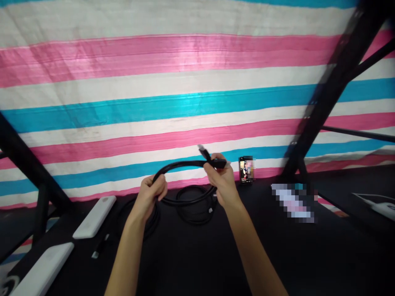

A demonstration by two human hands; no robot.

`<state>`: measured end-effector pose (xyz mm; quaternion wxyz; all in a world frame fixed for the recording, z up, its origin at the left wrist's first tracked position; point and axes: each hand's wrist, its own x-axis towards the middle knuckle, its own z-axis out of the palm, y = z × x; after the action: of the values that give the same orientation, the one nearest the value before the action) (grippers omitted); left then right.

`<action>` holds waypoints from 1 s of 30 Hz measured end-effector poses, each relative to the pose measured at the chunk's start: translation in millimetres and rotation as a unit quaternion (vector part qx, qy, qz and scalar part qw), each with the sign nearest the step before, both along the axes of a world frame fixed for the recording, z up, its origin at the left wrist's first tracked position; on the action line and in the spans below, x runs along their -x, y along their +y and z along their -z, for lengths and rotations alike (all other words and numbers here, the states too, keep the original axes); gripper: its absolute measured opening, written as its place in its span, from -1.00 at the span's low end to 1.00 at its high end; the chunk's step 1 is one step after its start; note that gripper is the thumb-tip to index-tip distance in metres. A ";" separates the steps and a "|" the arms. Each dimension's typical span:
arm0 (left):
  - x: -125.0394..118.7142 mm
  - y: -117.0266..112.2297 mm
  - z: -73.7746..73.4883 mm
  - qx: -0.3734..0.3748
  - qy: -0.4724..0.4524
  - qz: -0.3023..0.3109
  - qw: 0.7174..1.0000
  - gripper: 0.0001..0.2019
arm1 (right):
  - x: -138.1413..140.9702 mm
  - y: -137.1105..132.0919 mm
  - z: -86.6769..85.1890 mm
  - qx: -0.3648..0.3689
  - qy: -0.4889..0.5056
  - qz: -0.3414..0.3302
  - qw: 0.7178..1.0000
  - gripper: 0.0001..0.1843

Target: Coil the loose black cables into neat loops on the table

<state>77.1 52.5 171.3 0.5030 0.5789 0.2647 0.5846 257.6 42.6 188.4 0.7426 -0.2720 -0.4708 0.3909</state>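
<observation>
A coiled black cable (184, 163) hangs in the air between both hands, above the black tabletop. My left hand (152, 192) is closed round the left side of the loop. Near the connector ends, my right hand (222, 181) pinches the right side of the coil. One plug (202, 150) with a metal tip points up and left out of the right hand, and another black connector lies across its fingers. Below the held loop, a second coiled black cable (197, 222) rests on the table. More black cable (152, 224) lies behind my left wrist, partly hidden.
Two white oblong devices (95, 217) lie at the left, near a loose black connector (98, 248). A phone (246, 170) with a lit screen stands at the back. Right of it lies a blurred-out item (291, 202). Dark metal bars (333, 98) flank a striped sheet (185, 123).
</observation>
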 end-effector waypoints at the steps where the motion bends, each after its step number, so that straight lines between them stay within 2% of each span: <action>1: 1.1 0.9 -0.7 -0.003 -0.031 0.015 0.999 -0.45 | 1.8 0.0 0.0 0.005 0.035 -0.004 0.999 -0.59; 4: -5.2 -2.3 -4.2 0.003 -0.111 0.018 0.994 -0.49 | 13.0 0.4 1.8 0.007 0.143 0.031 0.989 -0.56; 7: -19.0 -10.5 -6.7 0.009 -0.149 -0.036 0.988 -0.51 | 24.0 0.4 4.1 0.011 0.211 0.085 0.974 -0.57; 9: -24.9 -15.5 -7.6 0.002 -0.161 -0.068 0.985 -0.52 | 24.9 0.6 4.9 0.016 0.212 0.080 0.974 -0.57; 13: -20.7 -20.4 -10.7 -0.003 -0.190 -0.088 0.978 -0.55 | 11.0 -0.2 4.2 0.028 0.148 0.010 0.989 -0.49; 15: -12.5 -20.5 -13.5 0.006 -0.207 -0.099 0.973 -0.59 | 2.2 -2.8 1.8 0.033 0.091 -0.045 0.994 -0.48; 20: 8.3 -20.7 -22.8 0.037 -0.203 -0.143 0.968 -0.66 | -2.9 -11.9 -3.5 0.062 -0.035 -0.193 0.979 -0.43; 26: 11.4 -29.8 -29.2 0.023 -0.197 -0.184 0.963 -0.67 | 11.9 -13.6 -0.2 0.023 -0.017 -0.226 0.974 -0.48; 30: 9.1 -33.9 -30.7 0.012 -0.191 -0.207 0.960 -0.68 | 11.0 -20.4 -3.9 0.004 -0.053 -0.231 0.971 -0.44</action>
<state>68.0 18.6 202.0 0.4195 0.3830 0.2848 0.7722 246.6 22.2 192.3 0.6051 -0.1790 -0.5583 0.5386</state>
